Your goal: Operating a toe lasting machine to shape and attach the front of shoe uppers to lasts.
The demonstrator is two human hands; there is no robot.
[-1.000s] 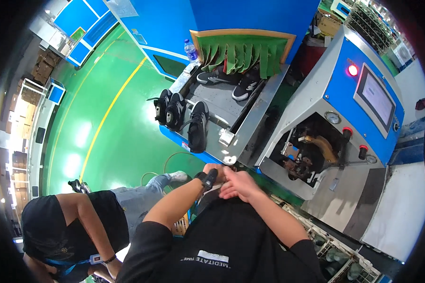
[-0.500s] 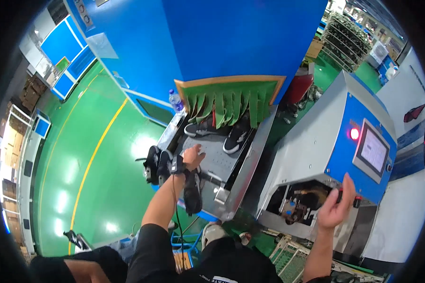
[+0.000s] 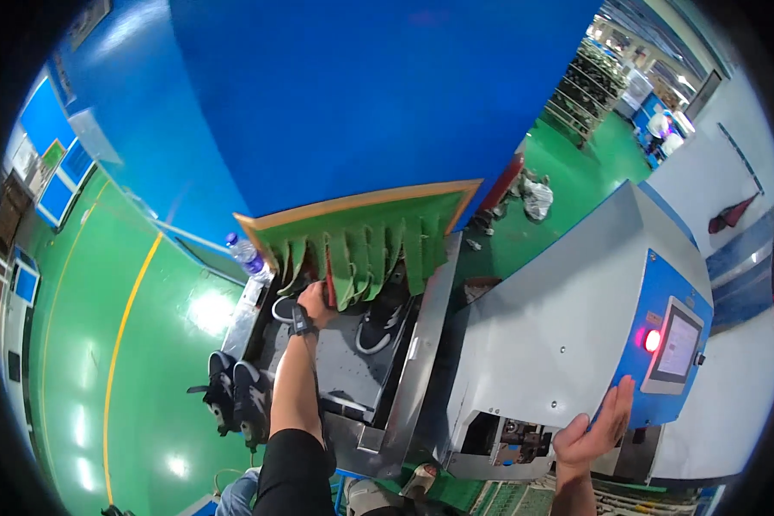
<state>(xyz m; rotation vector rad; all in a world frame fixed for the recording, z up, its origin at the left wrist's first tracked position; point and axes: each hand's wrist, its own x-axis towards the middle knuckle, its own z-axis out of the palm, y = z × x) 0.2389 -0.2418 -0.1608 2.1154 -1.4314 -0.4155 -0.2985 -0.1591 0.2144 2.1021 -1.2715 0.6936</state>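
Note:
My left hand is at the green strip curtain, its fingers bent over a black shoe with a white sole. Part of that shoe is hidden by the hand and the strips. To its right, another black shoe sits on the grey perforated conveyor, partly under the curtain. Beside the grey machine with a touchscreen, my right hand is raised with fingers stretched out and nothing in it.
Two dark shoes are by the conveyor's near left edge. A clear bottle with a purple label stands left of the curtain. A red lamp glows by the screen. The tall blue housing rises behind, and a loaded rack stands far right.
My left hand has moved forward from above the near end of the conveyor to the shoe at the curtain. The right hand stays by the machine, fingers still outstretched. The view has shifted.

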